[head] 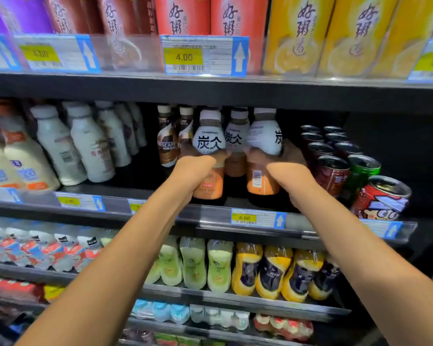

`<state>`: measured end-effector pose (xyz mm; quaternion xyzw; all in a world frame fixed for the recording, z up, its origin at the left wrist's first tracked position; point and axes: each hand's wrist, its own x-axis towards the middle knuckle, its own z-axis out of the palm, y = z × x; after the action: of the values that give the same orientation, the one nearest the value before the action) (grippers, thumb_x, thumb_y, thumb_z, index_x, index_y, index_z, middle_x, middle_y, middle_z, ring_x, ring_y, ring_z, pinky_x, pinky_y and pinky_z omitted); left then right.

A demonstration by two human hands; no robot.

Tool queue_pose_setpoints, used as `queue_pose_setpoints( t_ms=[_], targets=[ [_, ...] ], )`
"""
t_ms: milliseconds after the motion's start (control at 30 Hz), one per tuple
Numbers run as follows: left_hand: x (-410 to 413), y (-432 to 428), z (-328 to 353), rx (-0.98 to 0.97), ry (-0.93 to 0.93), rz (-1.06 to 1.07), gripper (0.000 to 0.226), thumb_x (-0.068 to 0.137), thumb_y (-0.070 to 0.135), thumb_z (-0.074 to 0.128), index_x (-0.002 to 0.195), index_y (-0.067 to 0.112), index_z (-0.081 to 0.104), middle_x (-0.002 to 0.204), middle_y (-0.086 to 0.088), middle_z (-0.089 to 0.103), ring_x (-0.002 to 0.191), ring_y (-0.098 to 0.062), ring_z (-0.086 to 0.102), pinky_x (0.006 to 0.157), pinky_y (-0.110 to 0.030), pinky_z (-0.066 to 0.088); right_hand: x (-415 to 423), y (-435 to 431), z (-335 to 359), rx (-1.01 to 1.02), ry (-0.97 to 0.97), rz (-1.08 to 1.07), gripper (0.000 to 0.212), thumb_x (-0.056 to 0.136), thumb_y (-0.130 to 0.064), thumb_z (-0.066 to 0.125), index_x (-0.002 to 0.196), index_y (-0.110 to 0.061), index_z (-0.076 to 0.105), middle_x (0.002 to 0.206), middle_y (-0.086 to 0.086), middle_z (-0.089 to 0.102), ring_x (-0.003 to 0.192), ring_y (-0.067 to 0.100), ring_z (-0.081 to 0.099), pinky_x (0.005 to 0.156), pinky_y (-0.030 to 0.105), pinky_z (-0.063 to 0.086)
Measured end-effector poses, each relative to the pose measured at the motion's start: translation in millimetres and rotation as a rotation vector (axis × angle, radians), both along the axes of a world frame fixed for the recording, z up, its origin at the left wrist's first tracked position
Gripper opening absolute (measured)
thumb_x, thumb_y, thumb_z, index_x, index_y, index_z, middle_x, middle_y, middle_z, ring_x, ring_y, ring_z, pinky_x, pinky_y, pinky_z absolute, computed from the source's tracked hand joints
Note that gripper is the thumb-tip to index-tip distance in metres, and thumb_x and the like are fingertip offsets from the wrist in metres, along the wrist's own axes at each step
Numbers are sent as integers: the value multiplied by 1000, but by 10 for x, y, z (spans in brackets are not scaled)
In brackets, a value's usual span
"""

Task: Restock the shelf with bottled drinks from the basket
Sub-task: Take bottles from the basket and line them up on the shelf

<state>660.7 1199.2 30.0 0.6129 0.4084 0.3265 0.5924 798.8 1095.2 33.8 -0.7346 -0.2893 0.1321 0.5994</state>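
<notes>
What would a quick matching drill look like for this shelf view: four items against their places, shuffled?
Items:
1. left hand
2. right hand
3. Nescafe bottle
4. 6.00 price tag

Places:
A. left of the held bottles
B. on the shelf rail
C. around the Tanbing bottle with its barcode facing out
D. around the Tanbing bottle with its front label facing out

Pairs: 1-D, 2-C, 3-A, 4-B

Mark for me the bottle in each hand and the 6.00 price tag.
Left-hand bottle [209, 143]: head view, on its white upper label.
Right-hand bottle [263, 137]: head view, on its white upper label.
6.00 price tag [244, 217]: head view, on the yellow price patch.
</notes>
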Motion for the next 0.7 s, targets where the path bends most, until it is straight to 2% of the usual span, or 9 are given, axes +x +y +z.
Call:
queue_pose_setpoints(
  t_ms=[100, 233, 333, 367, 433, 467, 500, 633, 700],
  targets=[
    [55, 106, -46, -33, -14, -38, 65, 66, 37, 89, 122, 13, 65, 112, -4, 72, 98, -23, 70, 89, -38, 56, 184, 78, -25, -92, -35, -9, 34, 65, -40, 86, 90, -26, 67, 100, -3, 73, 91, 18, 71, 82, 33, 57],
    [177, 172, -5, 12, -2, -101, 49, 87, 17, 74, 130, 6, 54, 130, -13, 61, 120, -32, 60, 105, -45, 46, 317, 160, -130, -92, -13, -14, 47, 65, -25, 87, 109, -19, 71, 103, 2, 74, 89, 18, 70, 80, 31, 56],
    [172, 205, -55, 67, -30, -68, 28, 80, 13, 80, 98, 18, 59, 116, -10, 65, 111, -29, 63, 100, -45, 49, 409, 253, -183, -65, 17, -40, 46, 64, -25, 88, 107, -19, 71, 102, 2, 74, 88, 16, 70, 78, 29, 55],
    [174, 241, -88, 108, -55, -32, 37, 73, 16, 86, 92, 21, 54, 111, -6, 65, 107, -26, 65, 98, -44, 51, 436, 282, -196, -66, 7, -49, 56, 60, -29, 89, 111, -19, 68, 103, 1, 74, 90, 17, 71, 80, 32, 56],
    [181, 327, -154, 204, -80, 9, 71, 52, 28, 96, 109, 16, 55, 114, -2, 68, 105, -23, 67, 93, -46, 55, 457, 315, -191, -79, -32, -82, 73, 56, -33, 90, 120, -19, 58, 108, 0, 71, 96, 20, 69, 86, 37, 57],
    [181, 340, -163, 242, -75, 5, 89, 48, 29, 97, 122, 13, 52, 117, -3, 68, 107, -22, 66, 92, -45, 55, 467, 332, -187, -83, -53, -93, 75, 58, -32, 90, 122, -18, 53, 111, 0, 69, 99, 21, 68, 88, 40, 57],
    [183, 370, -176, 276, -67, 7, 95, 51, 26, 97, 130, 11, 48, 121, -4, 67, 109, -21, 65, 92, -43, 55, 478, 351, -183, -85, -70, -100, 74, 61, -30, 90, 123, -18, 50, 114, 1, 68, 102, 22, 67, 91, 41, 56],
    [203, 496, -255, 315, -76, -8, 88, 59, 21, 94, 132, 12, 47, 119, -2, 66, 109, -20, 64, 73, -27, 55, 493, 426, -195, -91, -113, -124, 74, 68, -28, 89, 127, -16, 45, 124, 5, 65, 111, 25, 64, 97, 42, 53],
    [221, 513, -265, 309, -70, 11, 86, 60, 22, 94, 130, 13, 44, 118, 1, 64, 110, -19, 62, 83, -32, 54, 499, 466, -212, -87, -129, -128, 75, 69, -29, 89, 128, -16, 44, 127, 6, 63, 113, 25, 63, 98, 43, 52]
  ],
)
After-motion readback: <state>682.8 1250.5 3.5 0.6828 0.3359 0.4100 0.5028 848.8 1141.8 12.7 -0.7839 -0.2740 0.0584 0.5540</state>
